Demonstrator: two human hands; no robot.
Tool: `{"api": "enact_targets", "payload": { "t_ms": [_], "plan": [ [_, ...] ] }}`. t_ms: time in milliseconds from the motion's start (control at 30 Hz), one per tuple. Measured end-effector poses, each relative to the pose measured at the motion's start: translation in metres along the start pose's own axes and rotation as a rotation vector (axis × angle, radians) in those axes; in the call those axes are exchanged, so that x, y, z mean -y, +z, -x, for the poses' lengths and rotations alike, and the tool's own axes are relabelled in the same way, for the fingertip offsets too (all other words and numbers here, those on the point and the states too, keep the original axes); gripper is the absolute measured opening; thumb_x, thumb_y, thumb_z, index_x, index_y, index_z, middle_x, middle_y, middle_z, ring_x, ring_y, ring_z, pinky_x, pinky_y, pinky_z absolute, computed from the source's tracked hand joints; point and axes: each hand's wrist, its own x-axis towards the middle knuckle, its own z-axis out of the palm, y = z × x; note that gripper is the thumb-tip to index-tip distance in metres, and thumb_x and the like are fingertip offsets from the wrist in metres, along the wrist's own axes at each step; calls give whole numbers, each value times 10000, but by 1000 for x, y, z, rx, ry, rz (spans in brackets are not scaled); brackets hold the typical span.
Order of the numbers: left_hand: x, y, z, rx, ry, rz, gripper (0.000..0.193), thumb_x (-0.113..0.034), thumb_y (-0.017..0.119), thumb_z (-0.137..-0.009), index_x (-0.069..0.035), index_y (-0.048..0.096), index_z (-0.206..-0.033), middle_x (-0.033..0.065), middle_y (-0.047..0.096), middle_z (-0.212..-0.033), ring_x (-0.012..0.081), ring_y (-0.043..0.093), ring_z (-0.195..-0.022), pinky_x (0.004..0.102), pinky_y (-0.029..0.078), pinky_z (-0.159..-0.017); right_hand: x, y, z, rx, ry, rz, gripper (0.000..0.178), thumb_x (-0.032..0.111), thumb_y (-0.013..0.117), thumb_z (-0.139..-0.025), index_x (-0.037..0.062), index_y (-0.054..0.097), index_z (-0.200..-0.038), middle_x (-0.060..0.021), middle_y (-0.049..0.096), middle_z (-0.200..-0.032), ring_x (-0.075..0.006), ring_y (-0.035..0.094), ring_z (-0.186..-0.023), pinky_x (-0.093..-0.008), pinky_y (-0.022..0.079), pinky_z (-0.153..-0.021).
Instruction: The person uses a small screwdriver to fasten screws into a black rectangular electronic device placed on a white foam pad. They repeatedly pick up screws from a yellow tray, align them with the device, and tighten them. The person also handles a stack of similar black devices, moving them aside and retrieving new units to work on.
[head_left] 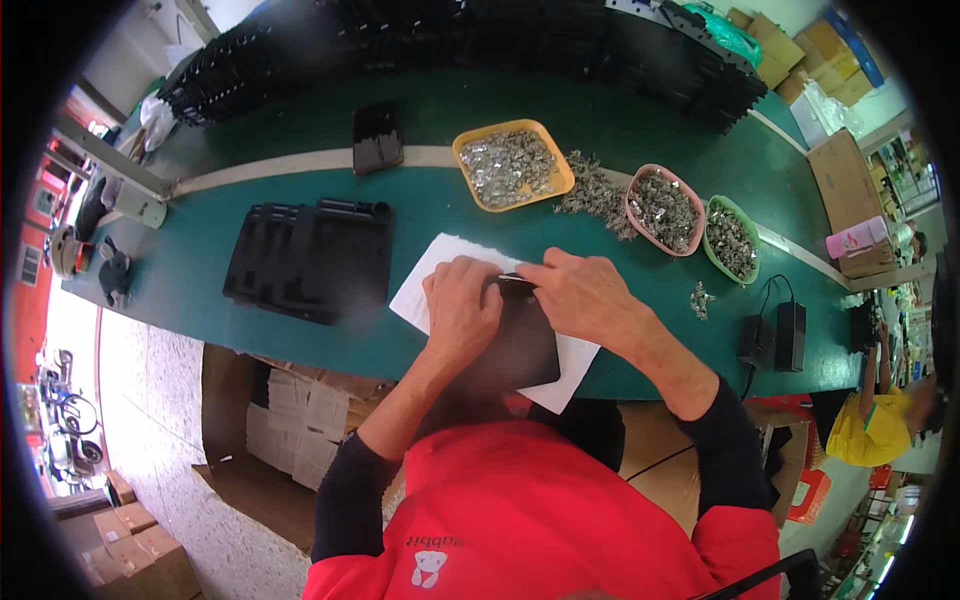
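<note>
Together, both hands at black panel

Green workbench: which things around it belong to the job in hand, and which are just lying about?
Probably the job: flat black piece, white sheet, small metal parts, moulded black piece.

Apparently lying about: grey toy-like figure, pink cylinder.

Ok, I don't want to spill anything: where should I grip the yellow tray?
Probably by the left and near rim of the yellow tray, coming from the near left. It looks shallow and holds loose silvery pieces, so keep it level; a metal heap crowds its right side.
</note>
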Motion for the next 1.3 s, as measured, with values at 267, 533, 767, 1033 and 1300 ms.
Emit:
{"api": "enact_targets", "payload": {
  "t_ms": [267,533,767,1033,1300],
  "plan": [
    [-2,-11,-29,74,42,-22,152,-44,591,-796,-69,667,-926,81,620,-845,299,582,-834,428,380,-792,-7,64,17,-415,259,-382,221,185,689,-800,93,667,-1001,-111,590,-873,-338,621,-757,-429,511,-663],
    [10,40,-118,188,191,-130,108,-86,556,-842,-18,639,-832,170,572,-874,350,592,-837,469,496,-726,-7,63,19,-511,232,-443,213,154,703,-790,85,667,-988,-91,605,-838,-308,629,-729,-390,514,-627],
    [20,56,-113,147,255,-315,109,-96,581,-792,-22,654,-826,174,578,-886,338,612,-828,446,526,-685,-3,62,16,-493,207,-462,197,128,705,-796,65,661,-977,-109,607,-814,-320,627,-730,-397,511,-629],
    [14,71,-114,97,204,-308,134,-127,614,-769,-23,679,-825,179,601,-887,342,622,-866,441,517,-737,-5,67,18,-495,118,-422,237,66,697,-808,-11,656,-1029,-107,511,-706,-246,503,-594,-358,423,-574],
    [18,88,-122,17,165,-256,96,-85,624,-743,-37,690,-793,196,605,-891,353,615,-896,461,501,-754,-6,68,18,-480,134,-406,226,69,678,-833,-24,660,-1038,-83,517,-710,-202,490,-595,-341,422,-584]
  ]
}}
